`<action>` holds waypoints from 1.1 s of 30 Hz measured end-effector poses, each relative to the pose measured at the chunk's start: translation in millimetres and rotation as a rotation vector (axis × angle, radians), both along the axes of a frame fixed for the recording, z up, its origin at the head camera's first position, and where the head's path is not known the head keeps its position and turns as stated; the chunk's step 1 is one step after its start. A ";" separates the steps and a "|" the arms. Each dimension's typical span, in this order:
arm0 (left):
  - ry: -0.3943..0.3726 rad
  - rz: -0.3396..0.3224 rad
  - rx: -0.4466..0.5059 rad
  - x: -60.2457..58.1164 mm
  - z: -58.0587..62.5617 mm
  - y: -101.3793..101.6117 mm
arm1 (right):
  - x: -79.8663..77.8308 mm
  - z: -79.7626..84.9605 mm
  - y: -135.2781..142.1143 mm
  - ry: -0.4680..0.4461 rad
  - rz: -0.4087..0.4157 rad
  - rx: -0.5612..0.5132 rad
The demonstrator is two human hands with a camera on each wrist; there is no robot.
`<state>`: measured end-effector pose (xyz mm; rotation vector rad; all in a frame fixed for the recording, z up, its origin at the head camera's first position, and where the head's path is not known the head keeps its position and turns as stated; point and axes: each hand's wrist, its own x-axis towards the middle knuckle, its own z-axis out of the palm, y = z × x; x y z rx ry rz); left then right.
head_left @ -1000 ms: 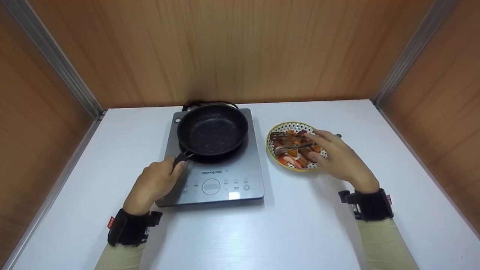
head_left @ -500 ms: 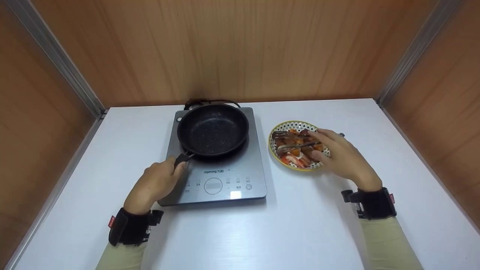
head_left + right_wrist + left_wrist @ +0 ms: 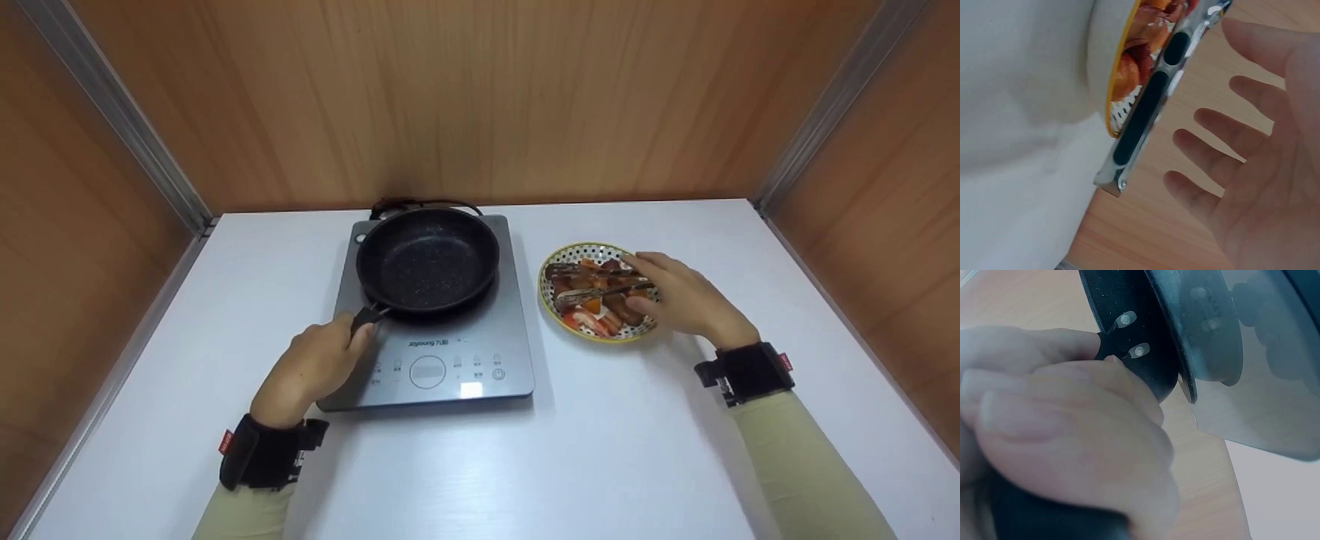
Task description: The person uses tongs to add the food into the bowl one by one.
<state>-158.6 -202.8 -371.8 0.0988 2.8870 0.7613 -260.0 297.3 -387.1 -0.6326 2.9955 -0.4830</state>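
white table (image 3: 450, 465) under a silver cooktop (image 3: 487, 341), black frying pan (image 3: 427, 262) sitting on top. dotted bowl (image 3: 574, 255) (yellow rim, btw) is just right of the cooktop, metal tongs (image 3: 1154, 95) lying across it. right hand (image 3: 682, 300) is on that same side, fingers loose and spread near the tongs. left hand (image 3: 311, 367) grips the pan handle (image 3: 366, 319) over the cooktop's left. food pieces (image 3: 592, 324) sit in the bowl, cooktop's right.

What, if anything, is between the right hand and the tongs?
Nothing visible: in the right wrist view, only a gap separates the right hand from the tongs, whose handle end sticks out past the rim of the bowl.
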 end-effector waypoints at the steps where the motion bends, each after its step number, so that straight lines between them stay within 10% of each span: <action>1: -0.003 0.003 0.003 0.1 0.0 -0.1 | -3.9 -1.0 -0.7 -0.003 0.003 0.009; 13: -0.018 0.018 0.004 -1.3 0.0 3.2 | -26.3 -17.5 -9.5 0.007 -0.004 0.118; 33: -0.001 0.010 -0.004 0.4 2.5 4.8 | -16.5 -11.7 -2.9 0.036 -0.011 0.078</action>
